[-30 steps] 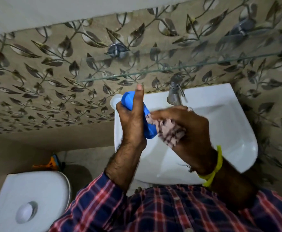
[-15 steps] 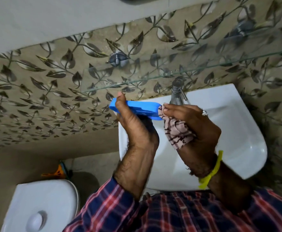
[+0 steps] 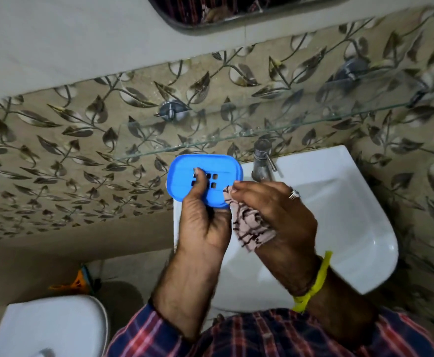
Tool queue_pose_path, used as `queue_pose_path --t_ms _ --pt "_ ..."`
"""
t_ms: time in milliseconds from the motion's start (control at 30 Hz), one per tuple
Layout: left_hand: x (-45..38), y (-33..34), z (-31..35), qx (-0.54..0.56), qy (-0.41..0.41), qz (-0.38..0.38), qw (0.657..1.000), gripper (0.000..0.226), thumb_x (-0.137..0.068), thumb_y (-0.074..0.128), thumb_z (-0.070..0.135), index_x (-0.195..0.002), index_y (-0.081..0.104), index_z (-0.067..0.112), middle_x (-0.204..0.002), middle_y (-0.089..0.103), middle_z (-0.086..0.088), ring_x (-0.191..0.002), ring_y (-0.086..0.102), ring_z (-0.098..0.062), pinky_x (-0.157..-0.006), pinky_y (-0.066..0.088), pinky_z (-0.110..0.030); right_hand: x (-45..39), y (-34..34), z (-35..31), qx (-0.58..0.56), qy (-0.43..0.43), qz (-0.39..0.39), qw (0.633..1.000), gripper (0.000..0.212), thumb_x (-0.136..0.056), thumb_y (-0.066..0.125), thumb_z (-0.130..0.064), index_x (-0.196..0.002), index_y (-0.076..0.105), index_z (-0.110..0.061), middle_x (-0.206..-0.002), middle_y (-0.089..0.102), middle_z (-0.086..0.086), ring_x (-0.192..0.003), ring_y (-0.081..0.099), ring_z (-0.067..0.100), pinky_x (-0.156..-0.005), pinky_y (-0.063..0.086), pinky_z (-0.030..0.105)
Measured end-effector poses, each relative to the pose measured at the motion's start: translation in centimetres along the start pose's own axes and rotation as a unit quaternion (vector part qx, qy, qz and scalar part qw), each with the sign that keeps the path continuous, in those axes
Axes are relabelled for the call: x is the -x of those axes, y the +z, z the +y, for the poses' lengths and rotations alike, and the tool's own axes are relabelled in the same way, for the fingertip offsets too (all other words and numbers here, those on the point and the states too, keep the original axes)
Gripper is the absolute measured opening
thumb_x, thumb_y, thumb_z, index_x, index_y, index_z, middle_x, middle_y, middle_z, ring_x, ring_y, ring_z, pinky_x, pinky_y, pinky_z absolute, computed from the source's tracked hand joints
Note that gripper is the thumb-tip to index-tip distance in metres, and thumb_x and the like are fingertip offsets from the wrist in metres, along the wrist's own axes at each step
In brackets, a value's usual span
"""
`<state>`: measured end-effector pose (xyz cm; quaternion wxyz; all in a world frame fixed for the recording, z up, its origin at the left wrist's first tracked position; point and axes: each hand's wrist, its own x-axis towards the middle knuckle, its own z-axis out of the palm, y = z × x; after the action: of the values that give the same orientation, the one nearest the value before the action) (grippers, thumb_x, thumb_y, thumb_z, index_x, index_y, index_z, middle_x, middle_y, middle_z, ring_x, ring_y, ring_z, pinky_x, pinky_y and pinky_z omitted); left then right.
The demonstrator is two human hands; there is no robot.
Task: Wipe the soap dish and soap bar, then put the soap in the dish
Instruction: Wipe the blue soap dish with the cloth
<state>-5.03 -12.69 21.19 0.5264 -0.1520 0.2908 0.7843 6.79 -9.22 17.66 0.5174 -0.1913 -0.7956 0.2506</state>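
Your left hand [image 3: 205,222] grips the blue soap dish [image 3: 203,180]: the thumb lies curled across its slotted face beside the drain holes, and the remaining fingers are hidden behind the dish, presumably bracing its back. The grip reads as a firm clamp, face turned toward you and tilted up in front of the wall tiles.

Your right hand [image 3: 275,215] holds the patterned cloth [image 3: 253,228]. The fingers [image 3: 247,188] are curled and bunched together over the fabric, with the fingertips brought against the right-hand rim of the dish. The cloth trails down under the palm; how much of it sits between fingertips and plastic cannot be told from this angle.

Both hands work above the left part of the white wash basin [image 3: 352,215], just below the tap [image 3: 261,161] and the glass shelf [image 3: 236,135].

Assessment: the step in hand is wiping the soap dish. The cloth stands at one edge only, so the slotted face and far rim likely remain to be covered.

The next move calls for you to draw the cloth across the face and shift the thumb clear so the area beneath it is reached. Keep the dish clamped; wet plastic may slip.

The soap bar is not in view. Its wiping and placing in the dish are outstanding.
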Motion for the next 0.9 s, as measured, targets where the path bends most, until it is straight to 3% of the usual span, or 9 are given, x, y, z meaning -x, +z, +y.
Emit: queue_pose_path --t_ms 67,200,267,333,367,500,633,767,900 --pt "0.2 -0.3 -0.4 0.032 -0.050 -0.008 0.998 0.059 -0.093 0.061 0.031 -0.143 0.048 0.004 -0.116 0.061 -0.015 -0.105 0.060 -0.021 -0.115 0.038 -0.033 -0.3 0.3 -0.3 0.041 -0.005 -0.006 0.999 0.024 -0.085 0.071 -0.001 -0.109 0.074 0.001 -0.115 0.072 0.013 -0.105 0.068 0.029 -0.096 0.053 0.035" --pt "-0.1 -0.6 -1.1 0.045 0.011 0.028 0.999 0.049 -0.104 0.051 0.023 -0.145 0.049 -0.004 -0.141 0.058 -0.017 -0.138 0.052 -0.026 -0.121 0.032 -0.040 -2.6 0.1 0.4 0.005 0.067 0.044 0.997 0.027 -0.077 0.067 0.008 -0.103 0.074 0.001 -0.106 0.073 0.014 -0.100 0.067 0.025 -0.097 0.051 0.028" --pt "0.3 -0.2 -0.9 0.046 -0.041 0.002 0.998 0.053 -0.096 0.057 0.030 -0.141 0.051 0.002 -0.127 0.059 -0.011 -0.119 0.060 -0.021 -0.109 0.045 -0.031 -1.4 0.2 -0.3 0.003 0.057 0.017 0.998 0.024 -0.080 0.073 0.006 -0.103 0.074 0.002 -0.107 0.072 0.015 -0.102 0.068 0.027 -0.097 0.051 0.031" --pt "0.7 -0.1 -0.6 0.020 -0.080 -0.016 0.996 0.062 -0.081 0.063 0.040 -0.135 0.051 0.011 -0.107 0.060 -0.008 -0.086 0.063 -0.019 -0.077 0.061 -0.028 0.4 0.3 -1.6 0.055 0.031 -0.032 0.997 0.024 -0.083 0.075 0.001 -0.107 0.074 0.001 -0.111 0.071 0.015 -0.102 0.068 0.030 -0.095 0.053 0.035" --pt "0.8 -0.1 -0.6 0.012 -0.079 -0.017 0.997 0.059 -0.081 0.063 0.041 -0.131 0.051 0.012 -0.099 0.061 -0.009 -0.081 0.062 -0.019 -0.068 0.062 -0.027 0.5 0.2 -1.7 0.075 0.027 -0.045 0.996 0.025 -0.083 0.074 0.001 -0.108 0.074 0.000 -0.111 0.071 0.015 -0.102 0.068 0.029 -0.094 0.053 0.035" --pt "0.3 -0.2 -0.9 0.029 0.008 0.003 1.000 0.049 -0.106 0.047 0.030 -0.142 0.051 -0.003 -0.108 0.064 -0.015 -0.105 0.064 -0.024 -0.098 0.054 -0.034 -3.2 -0.1 -0.8 0.073 0.082 -0.020 0.994 0.031 -0.074 0.070 0.000 -0.105 0.073 -0.004 -0.108 0.068 0.013 -0.101 0.063 0.023 -0.091 0.050 0.029" --pt "0.6 -0.1 -0.9 0.042 -0.072 -0.029 0.996 0.039 -0.095 0.060 0.033 -0.123 0.056 0.005 -0.084 0.063 -0.011 -0.066 0.070 -0.021 -0.056 0.062 -0.030 -1.2 0.0 -2.3 0.089 0.064 -0.041 0.993 0.024 -0.079 0.074 0.001 -0.103 0.074 -0.001 -0.106 0.069 0.016 -0.098 0.068 0.031 -0.093 0.049 0.027" --pt "0.1 -0.1 -1.5 0.051 -0.004 -0.001 0.999 0.048 -0.107 0.048 0.026 -0.146 0.048 0.000 -0.100 0.064 -0.014 -0.090 0.065 -0.022 -0.083 0.059 -0.033 -3.3 -0.4 -0.9 0.082 0.088 -0.003 0.993 0.030 -0.072 0.074 0.005 -0.101 0.075 -0.003 -0.103 0.070 0.013 -0.097 0.067 0.024 -0.090 0.048 0.023" --pt "-0.1 -0.4 -1.3 0.043 -0.043 0.000 0.998 0.045 -0.105 0.051 0.030 -0.143 0.049 0.006 -0.101 0.066 -0.011 -0.087 0.066 -0.020 -0.081 0.058 -0.032 -1.7 -0.3 -1.8 0.064 0.065 -0.009 0.996 0.027 -0.075 0.078 0.008 -0.100 0.074 0.000 -0.103 0.070 0.015 -0.097 0.068 0.029 -0.090 0.053 0.032"
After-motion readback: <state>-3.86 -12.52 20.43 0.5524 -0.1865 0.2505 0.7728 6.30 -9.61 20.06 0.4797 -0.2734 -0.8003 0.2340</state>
